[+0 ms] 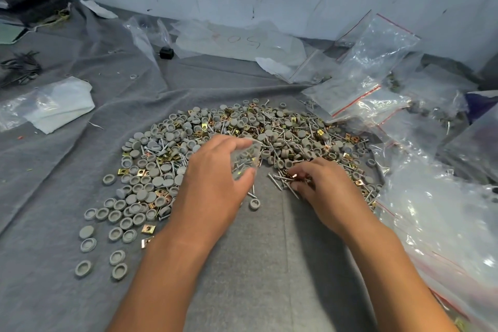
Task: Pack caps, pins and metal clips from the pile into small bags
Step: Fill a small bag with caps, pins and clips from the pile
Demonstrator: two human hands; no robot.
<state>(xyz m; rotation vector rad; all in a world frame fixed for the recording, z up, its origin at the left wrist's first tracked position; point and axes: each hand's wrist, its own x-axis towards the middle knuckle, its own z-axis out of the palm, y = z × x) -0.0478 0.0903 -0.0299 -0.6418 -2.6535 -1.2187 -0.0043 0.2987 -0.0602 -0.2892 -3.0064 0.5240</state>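
Left hand (213,183) grips small clear bag (246,159), part-filled, just above near edge of pile (242,137); right hand (326,191), fingers curled, pinches pins (285,183) at pile's near right; mixed grey caps (134,197), pins, brass clips (147,228) spread on grey cloth (256,264); filled bags (377,75) heaped far right

Only one bit of writing shows — faint handwritten marks on a clear plastic sheet (237,43) lying at the far side of the grey cloth, against the wall. They look like "50", or perhaps "05" seen from the other way round, with a fainter reddish stroke just to their left — too washed out to say for sure. Nothing else carries a label, brand or number that can be read.
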